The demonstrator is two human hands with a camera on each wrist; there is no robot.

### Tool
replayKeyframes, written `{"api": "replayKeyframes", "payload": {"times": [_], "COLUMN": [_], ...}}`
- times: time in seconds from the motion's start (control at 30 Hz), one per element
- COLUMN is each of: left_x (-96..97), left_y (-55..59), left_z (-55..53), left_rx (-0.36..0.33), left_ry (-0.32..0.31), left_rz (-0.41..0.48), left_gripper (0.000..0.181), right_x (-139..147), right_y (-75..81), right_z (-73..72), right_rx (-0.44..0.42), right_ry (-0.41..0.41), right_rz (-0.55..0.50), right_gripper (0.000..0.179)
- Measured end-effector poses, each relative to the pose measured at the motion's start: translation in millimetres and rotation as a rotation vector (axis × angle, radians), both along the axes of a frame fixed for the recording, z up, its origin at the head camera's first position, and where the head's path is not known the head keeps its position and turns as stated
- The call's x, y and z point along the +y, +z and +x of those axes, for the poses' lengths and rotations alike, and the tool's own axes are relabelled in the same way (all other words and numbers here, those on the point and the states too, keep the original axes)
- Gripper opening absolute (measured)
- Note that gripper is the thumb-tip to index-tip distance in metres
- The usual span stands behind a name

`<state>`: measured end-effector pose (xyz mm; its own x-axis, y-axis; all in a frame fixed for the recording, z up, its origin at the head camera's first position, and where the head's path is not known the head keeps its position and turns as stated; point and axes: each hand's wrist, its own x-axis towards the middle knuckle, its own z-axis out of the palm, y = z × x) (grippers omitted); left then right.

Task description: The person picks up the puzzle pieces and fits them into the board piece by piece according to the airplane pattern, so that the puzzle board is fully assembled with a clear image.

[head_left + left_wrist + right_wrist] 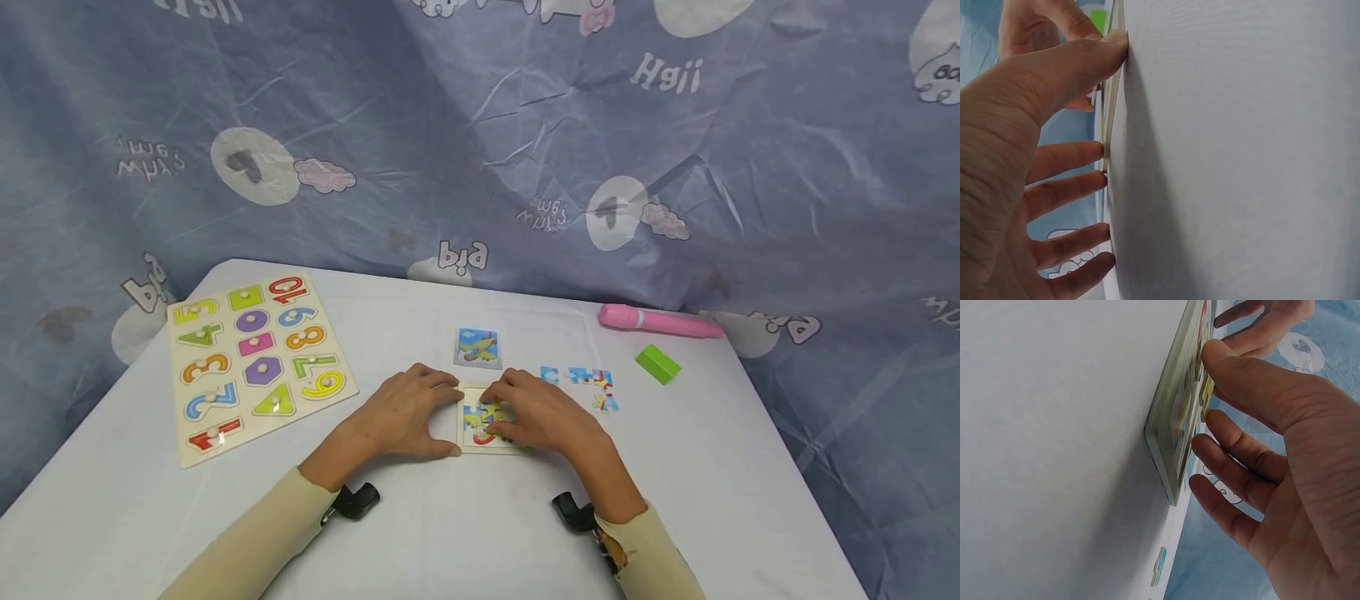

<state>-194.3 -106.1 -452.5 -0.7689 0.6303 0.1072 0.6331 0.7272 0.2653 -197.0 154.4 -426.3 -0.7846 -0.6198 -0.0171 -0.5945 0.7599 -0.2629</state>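
Note:
A small wooden puzzle tray (487, 451) with several airplane pieces in it lies on the table between the hands. My left hand (405, 414) touches its left side, thumb at the near corner and a fingertip farther up; the fingers are fairly straight. Over the tray, my right hand (543, 410) pinches a yellow puzzle piece (1207, 400) between thumb and forefinger. That piece is tilted up from the tray in the right wrist view. Loose puzzle pieces (602, 378) lie to the right. Behind the tray is an airplane picture card (477, 348).
A wooden number-and-shape board (232, 371) lies at the left of the white table (450, 533). At the back right are a pink pen-shaped thing (660, 322) and a green block (657, 364). A printed blue-grey curtain (480, 150) hangs behind the table.

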Motion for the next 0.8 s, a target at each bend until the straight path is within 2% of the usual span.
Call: {"api": "replayKeyframes", "payload": {"times": [0.8], "left_x": [-0.9], "left_y": [-2.3], "left_z": [-2.0], "left_rx": [0.013], "left_ry": [-0.003], "left_rz": [0.000], "left_gripper": [0.077], "right_x": [4.7], "right_y": [-4.1], "right_z": [-2.8], "right_rx": [-0.010], "right_ry": [0.016], "right_rz": [0.007], "right_gripper": [0.035]}}
